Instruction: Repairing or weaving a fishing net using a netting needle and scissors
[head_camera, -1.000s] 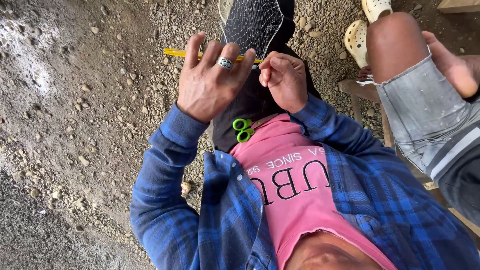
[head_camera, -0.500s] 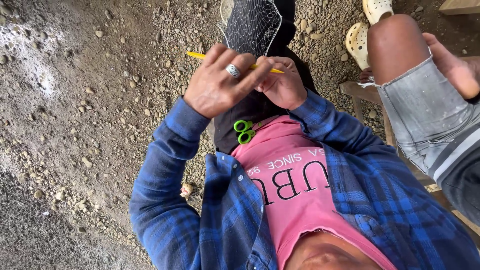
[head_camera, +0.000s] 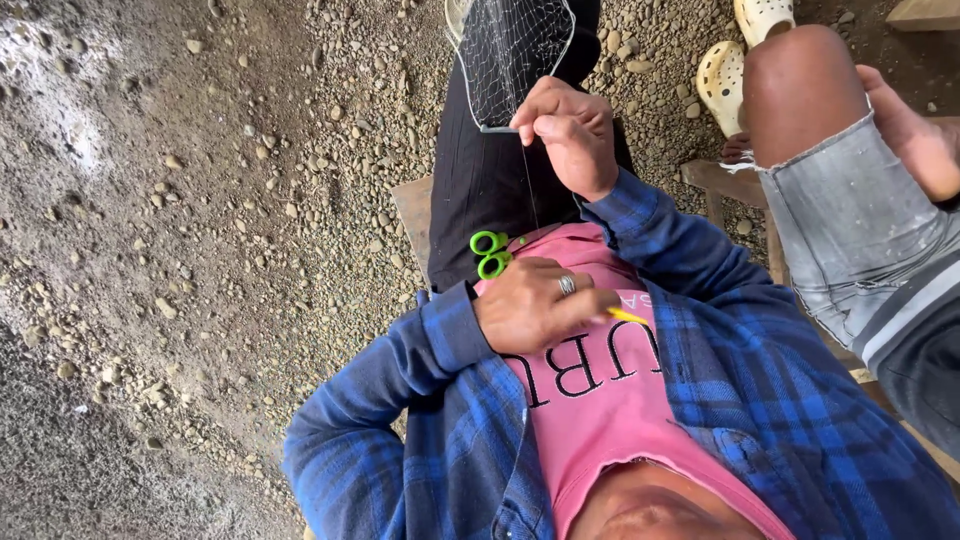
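The left hand (head_camera: 535, 305) lies curled against the pink shirt (head_camera: 600, 390), fingers closed round a yellow needle (head_camera: 628, 316); only its tip pokes out past the fingers, the rest is hidden in the fist. A ring (head_camera: 567, 285) sits on one finger. Just above that hand, green scissors (head_camera: 491, 253) rest on the lap, only the two handle loops plain to see, the blades lost against the black trousers (head_camera: 490, 170).

The right hand (head_camera: 565, 130) is closed in a pinch on the lower edge of the net (head_camera: 510, 50), which hangs over the trousers and is cut off by the top of the view. A thin line (head_camera: 527, 185) runs from that pinch down toward the shirt; its lower end is too fine to follow.

At the right another person's bare knee (head_camera: 795, 85) and grey shorts (head_camera: 850, 220) show, with a hand (head_camera: 915, 135) partly cut off by the edge. Pale clogs (head_camera: 725, 75) lie on the gravel (head_camera: 250, 200).
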